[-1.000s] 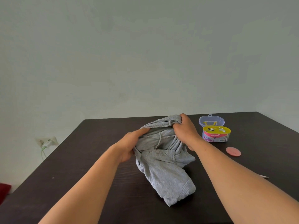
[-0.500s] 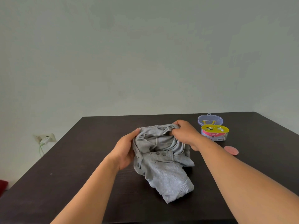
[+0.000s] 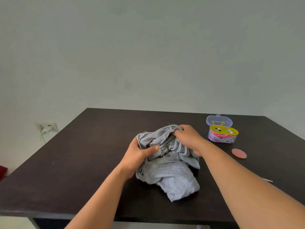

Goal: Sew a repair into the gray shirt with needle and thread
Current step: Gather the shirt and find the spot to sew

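Note:
A crumpled gray shirt (image 3: 171, 172) with small buttons lies in the middle of the dark table (image 3: 74, 162). My left hand (image 3: 138, 156) grips its left side, thumb laid across the bunched cloth. My right hand (image 3: 188, 139) grips a gathered fold at the shirt's top right edge. An open sewing kit (image 3: 222, 133) with a yellow tray, pink label and clear lid stands at the right rear. No needle or thread shows in either hand.
A flat pink oval piece (image 3: 239, 153) lies on the table right of my right forearm. A thin pale object (image 3: 267, 180) pokes out past that arm. A wall socket with a plug (image 3: 47, 128) sits low on the left wall.
Both hands have lowered and regathered the shirt, bunching it closer to the table. My left thumb now lies across the front of the cloth. The camera tilted downward.

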The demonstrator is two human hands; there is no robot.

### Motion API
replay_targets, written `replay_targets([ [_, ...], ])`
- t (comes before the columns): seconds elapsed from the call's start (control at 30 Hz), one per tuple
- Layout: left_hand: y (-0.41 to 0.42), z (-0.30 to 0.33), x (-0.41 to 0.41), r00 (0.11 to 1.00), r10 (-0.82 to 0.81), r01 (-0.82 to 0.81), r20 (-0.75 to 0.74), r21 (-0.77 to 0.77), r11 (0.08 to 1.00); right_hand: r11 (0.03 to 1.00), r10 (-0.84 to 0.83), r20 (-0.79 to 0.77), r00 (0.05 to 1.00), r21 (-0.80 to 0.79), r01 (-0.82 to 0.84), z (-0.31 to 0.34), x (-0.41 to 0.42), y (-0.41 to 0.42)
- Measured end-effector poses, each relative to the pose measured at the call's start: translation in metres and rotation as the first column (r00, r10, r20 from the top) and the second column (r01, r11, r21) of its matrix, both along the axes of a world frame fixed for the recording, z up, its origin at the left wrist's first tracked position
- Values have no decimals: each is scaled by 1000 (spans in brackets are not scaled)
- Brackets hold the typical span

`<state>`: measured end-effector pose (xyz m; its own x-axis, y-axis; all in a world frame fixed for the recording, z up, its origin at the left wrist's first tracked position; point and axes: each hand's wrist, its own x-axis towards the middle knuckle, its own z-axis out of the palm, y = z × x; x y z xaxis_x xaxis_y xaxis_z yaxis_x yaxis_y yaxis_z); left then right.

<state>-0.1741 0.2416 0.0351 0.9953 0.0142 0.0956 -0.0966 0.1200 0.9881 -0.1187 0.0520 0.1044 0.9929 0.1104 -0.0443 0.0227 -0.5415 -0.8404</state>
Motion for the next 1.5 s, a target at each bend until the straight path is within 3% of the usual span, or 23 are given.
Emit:
replay_targets([
  [0.1, 0, -5, 5, 1000, 3, -1, -13, 131, 991, 999, 29, 5, 1000, -20, -29, -3, 0, 4],
  [0.33, 1, -1, 14, 986, 119, -86, -118, 256, 963, 983, 127, 108, 986, -150, -110, -7, -3, 3],
  [0.4, 3, 1, 16, 981, 100, -76, -165, 144, 987, 971, 131, 134, 982, -219, -99, -7, -5, 3],
  [0.47, 4, 7, 13, 976, 42, -58, -216, -72, 996, 962, 141, 125, 982, -250, -106, -6, -5, 1],
  [0.63, 12, -6, 15, 956, -64, -53, -285, -384, 922, 965, 167, 37, 985, -212, -156, -9, -1, 0],
  [0.83, 10, -7, 14, 946, -135, 0, -294, -416, 909, 992, 114, -51, 992, 50, -112, -15, 2, -2],
  [0.97, 8, -5, 10, 936, -195, 51, -294, -434, 900, 991, 87, -69, 994, 106, -79, -15, 3, -4],
  [1.2, 6, -9, 11, 957, -153, 43, -247, -401, 915, 996, 62, -10, 998, 65, -62, -18, -2, -2],
  [1.37, 4, -12, 7, 983, -177, 148, -57, -330, 932, 998, 57, 39, 998, 38, -59, -10, -8, 0],
  [1.5, 0, -10, 5, 992, -118, 95, -48, -344, 934, 994, 87, 10, 996, 67, -88, -7, -11, 3],
])
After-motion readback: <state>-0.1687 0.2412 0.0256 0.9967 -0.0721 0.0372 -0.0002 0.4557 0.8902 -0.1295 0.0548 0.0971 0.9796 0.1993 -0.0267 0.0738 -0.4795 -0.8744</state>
